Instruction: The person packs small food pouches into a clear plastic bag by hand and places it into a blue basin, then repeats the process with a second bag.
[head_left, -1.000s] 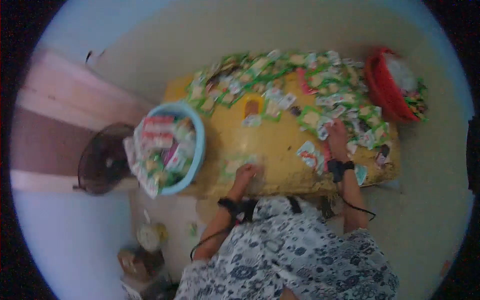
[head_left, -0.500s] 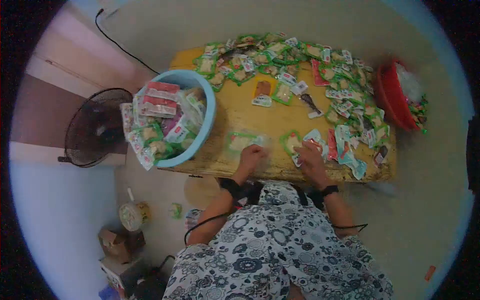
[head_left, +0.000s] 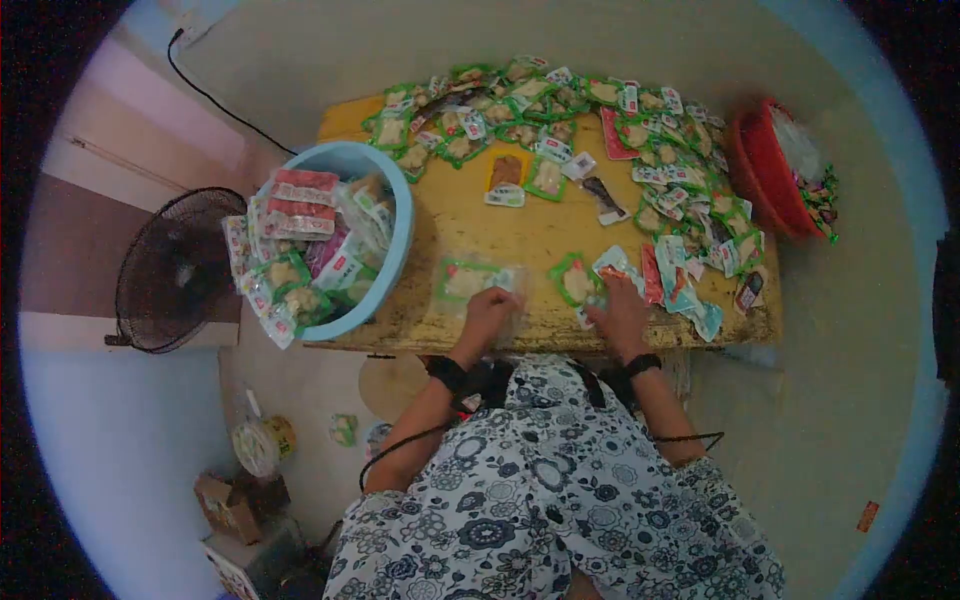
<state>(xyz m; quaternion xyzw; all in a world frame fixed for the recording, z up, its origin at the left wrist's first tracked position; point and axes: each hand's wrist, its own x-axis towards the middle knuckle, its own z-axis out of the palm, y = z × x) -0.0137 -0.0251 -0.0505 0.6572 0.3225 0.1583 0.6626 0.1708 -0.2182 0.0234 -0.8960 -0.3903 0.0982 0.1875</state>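
My left hand (head_left: 489,316) is closed at the right lower edge of a clear plastic bag (head_left: 511,279), its fingers pinching the film. Inside or under that bag lies a green-edged food packet (head_left: 468,281), flat on the yellow table. My right hand (head_left: 624,318) has curled fingers over the lower part of a white-and-blue packet (head_left: 614,263). Its thumb lies near the bottom corner of another green-edged packet (head_left: 574,281); what sits between the fingers is hidden. Just right of this hand are a red packet (head_left: 652,273) and a light-blue packet (head_left: 676,277).
A light-blue basin (head_left: 402,226) full of packets stands at the table's left. Many green packets (head_left: 530,92) line the back and right of the yellow table (head_left: 450,218). A red basin (head_left: 757,170) stands at right, a black fan (head_left: 180,270) at left, a stool (head_left: 391,386) below.
The whole view has shifted slightly, so the table sits a little further left. My right fingers have moved off the green packet toward the white-and-blue one. My left hand stays at the clear bag.
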